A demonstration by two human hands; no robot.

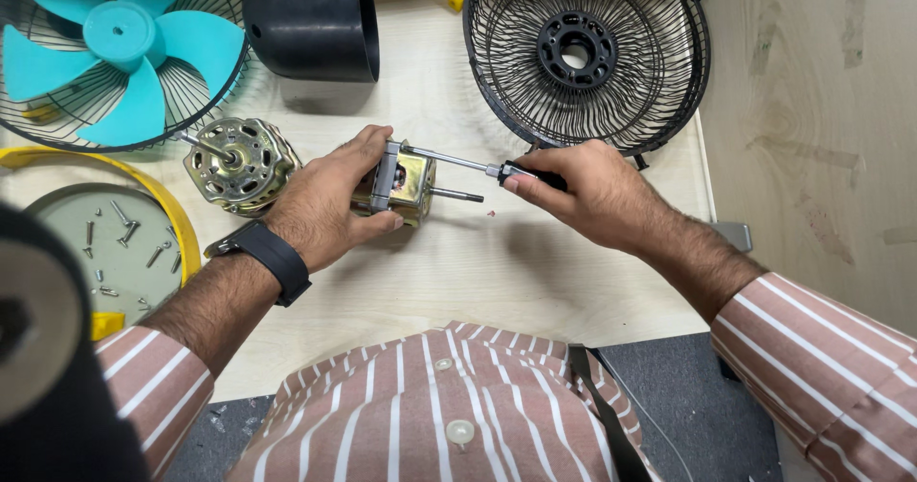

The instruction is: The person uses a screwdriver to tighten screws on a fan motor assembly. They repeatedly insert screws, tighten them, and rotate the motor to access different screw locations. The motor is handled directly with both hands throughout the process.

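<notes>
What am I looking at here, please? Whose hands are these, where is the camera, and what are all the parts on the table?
The camera sits on a person's head and looks down at their own hands. The left hand grips a small fan motor. The right hand holds a screwdriver with its tip at that motor. On the wooden table lie a second motor, a teal fan blade on a wire guard, a black wire guard, a black cover and a tray of screws.
</notes>
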